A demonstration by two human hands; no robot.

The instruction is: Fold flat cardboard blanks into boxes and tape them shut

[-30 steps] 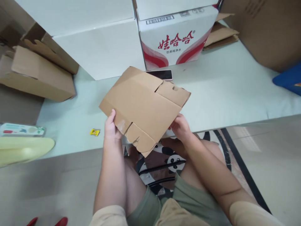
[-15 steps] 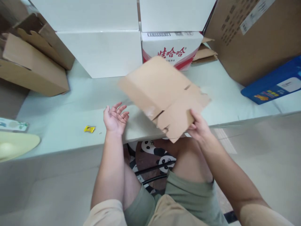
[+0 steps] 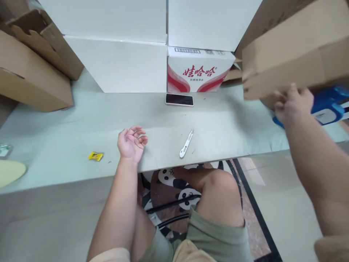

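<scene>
My left hand (image 3: 132,143) rests palm up near the table's front edge. Its fingers are loosely curled and apart, with nothing in them. Out to the right, my right hand (image 3: 294,103) grips the lower edge of a brown cardboard box (image 3: 291,62), slightly blurred. The box is held above the table, in front of a blue packet (image 3: 327,109) that it partly covers. Between my hands a white utility knife (image 3: 187,143) lies on the pale green tabletop (image 3: 152,116). Behind it is a phone (image 3: 179,99), its dark screen facing up.
White cartons (image 3: 117,65) stand stacked at the back, beside a red-and-white carton (image 3: 197,71). Brown boxes (image 3: 35,72) stand on the left. A yellow wrapped sweet (image 3: 95,156) lies left of my left hand, and a pale yellow object (image 3: 11,173) at the left edge.
My right hand has carried the cardboard from the middle to the far right and raised it. The knife and phone now show where it hid them. My left hand stays open, nearly still.
</scene>
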